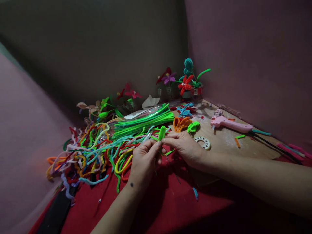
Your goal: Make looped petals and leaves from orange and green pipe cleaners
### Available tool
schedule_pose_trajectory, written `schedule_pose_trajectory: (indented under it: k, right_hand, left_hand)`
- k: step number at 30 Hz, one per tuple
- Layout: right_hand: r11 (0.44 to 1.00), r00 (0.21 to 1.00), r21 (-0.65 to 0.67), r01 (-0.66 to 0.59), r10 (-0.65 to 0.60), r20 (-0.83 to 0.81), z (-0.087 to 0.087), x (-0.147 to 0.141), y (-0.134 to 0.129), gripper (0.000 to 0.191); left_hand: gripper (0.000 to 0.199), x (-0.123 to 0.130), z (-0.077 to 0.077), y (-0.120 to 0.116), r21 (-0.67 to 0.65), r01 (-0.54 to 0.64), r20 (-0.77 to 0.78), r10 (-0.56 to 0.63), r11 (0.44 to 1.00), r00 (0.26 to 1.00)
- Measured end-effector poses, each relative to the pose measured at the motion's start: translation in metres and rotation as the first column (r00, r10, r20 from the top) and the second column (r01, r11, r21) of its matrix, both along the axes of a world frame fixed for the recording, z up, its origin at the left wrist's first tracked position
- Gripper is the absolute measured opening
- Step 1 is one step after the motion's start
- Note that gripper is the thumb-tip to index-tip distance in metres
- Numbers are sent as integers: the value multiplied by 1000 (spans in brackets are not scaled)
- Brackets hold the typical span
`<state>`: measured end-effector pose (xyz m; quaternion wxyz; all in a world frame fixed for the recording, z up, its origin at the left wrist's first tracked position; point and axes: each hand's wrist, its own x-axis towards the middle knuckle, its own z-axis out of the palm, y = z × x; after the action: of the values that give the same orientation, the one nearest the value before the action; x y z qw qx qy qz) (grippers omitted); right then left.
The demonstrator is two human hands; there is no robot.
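Observation:
My left hand (pixel 146 157) and my right hand (pixel 185 146) meet over the near side of the table. Between their fingertips stands a small bright green pipe cleaner piece (pixel 162 133), bent into a petal or leaf shape. Both hands pinch it near its lower end, and the fingers partly hide that end. A thin wire-like strand hangs below the fingers. Just behind my left hand lie the blades of what looks like a pair of scissors (pixel 147 137). Beyond my right hand are a green pipe cleaner shape (pixel 193 126) and orange pipe cleaner loops (pixel 181 123).
A tangle of coloured pipe cleaners (pixel 97 149) spreads across the left, with a bundle of green pipe cleaners (pixel 146 120) behind. A pink glue gun (pixel 231 124) rests on a board (pixel 224 139) at right, near a white ring with holes (pixel 207 143). Pipe cleaner flowers (pixel 185 85) stand at the back.

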<state>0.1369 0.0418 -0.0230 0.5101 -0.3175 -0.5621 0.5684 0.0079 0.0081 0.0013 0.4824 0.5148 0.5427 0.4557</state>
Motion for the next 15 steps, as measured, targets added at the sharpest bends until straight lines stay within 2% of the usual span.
schedule_pose_trajectory:
  k: [3, 7, 11, 15]
  right_hand:
    - [1000, 1000, 30, 4, -4, 0, -2, -1, 1, 22]
    - [995, 998, -101, -17, 11, -59, 0, -1, 1, 16]
    - [990, 994, -138, -25, 11, -104, 0, 0, 2, 20]
    - [986, 984, -145, -86, 61, -166, -3, 0, 3, 17]
  left_hand:
    - [23, 4, 2, -2, 126, -46, -127, 62, 991, 990]
    - [15, 5, 0, -3, 225, -41, -161, 79, 974, 984]
    - [11, 0, -7, -2, 314, -12, -252, 95, 949, 963]
    - [12, -6, -14, -3, 432, 59, -425, 145, 900, 894]
